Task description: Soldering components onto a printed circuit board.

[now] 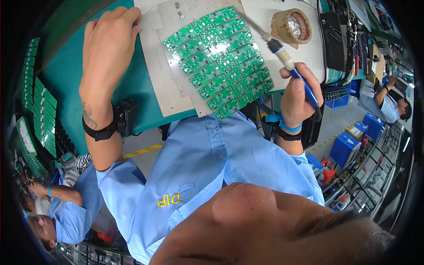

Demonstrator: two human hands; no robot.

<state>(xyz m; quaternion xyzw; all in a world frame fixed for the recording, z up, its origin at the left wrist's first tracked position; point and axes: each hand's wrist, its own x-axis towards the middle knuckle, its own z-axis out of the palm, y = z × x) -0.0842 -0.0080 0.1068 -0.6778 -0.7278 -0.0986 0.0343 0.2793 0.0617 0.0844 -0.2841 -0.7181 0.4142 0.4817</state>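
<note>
A panel of green circuit boards (pixel 225 62), made of several joined strips, lies tilted on a pale plate (pixel 154 66) at the bench's front edge. My right hand (pixel 298 95) grips a soldering iron (pixel 282 55) by its blue handle, right of the panel. Its metal shaft points up and left, close to the panel's upper right edge. My left hand (pixel 108 48) rests left of the pale plate with its fingers curled. What those fingertips hold, if anything, is too small or hidden to make out. Beyond the iron stands a round, crusted pot (pixel 298 26) with shiny metallic bits inside.
Tools and cables hang beside a black case (pixel 333 35) at the right. A small black device (pixel 126 117) sits by my left wrist. More green boards (pixel 44 115) stand in racks at far left. Co-workers sit on both sides; blue bins (pixel 346 148) stand at right.
</note>
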